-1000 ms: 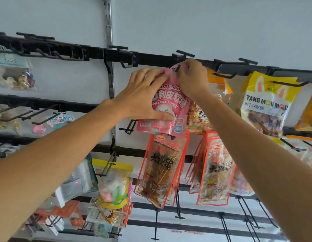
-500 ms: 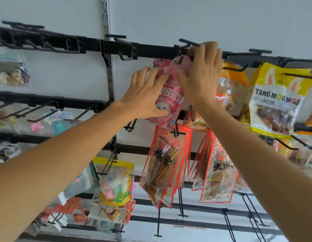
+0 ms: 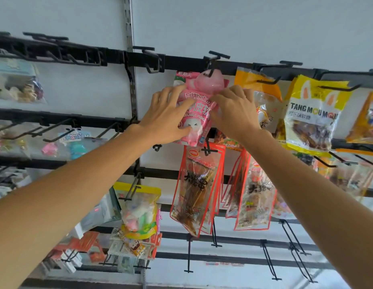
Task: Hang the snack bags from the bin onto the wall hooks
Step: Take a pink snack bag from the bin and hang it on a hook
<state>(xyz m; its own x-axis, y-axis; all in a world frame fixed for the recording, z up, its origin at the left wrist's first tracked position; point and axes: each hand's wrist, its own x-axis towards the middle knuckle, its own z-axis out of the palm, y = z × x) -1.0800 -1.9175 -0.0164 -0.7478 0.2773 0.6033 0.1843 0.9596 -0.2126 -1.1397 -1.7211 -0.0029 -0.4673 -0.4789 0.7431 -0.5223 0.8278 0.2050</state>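
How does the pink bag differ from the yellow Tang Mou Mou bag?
The pink bag is touched by the left hand and right hand; the yellow bag hangs untouched. Pink shows a cartoon face; yellow shows rabbit ears and dark snacks. Both hang on top-rail hooks.

Covered, cropped and blurred from where I sit

The left hand and the right hand cover much of the print on the glossy pink plastic snack bag. I cannot tell whether the right fingers pinch its edge. The right hand also hides part of the orange-topped clear bag behind it. The frame's right edge cuts off the orange packet, and the clear pouches far left blur.
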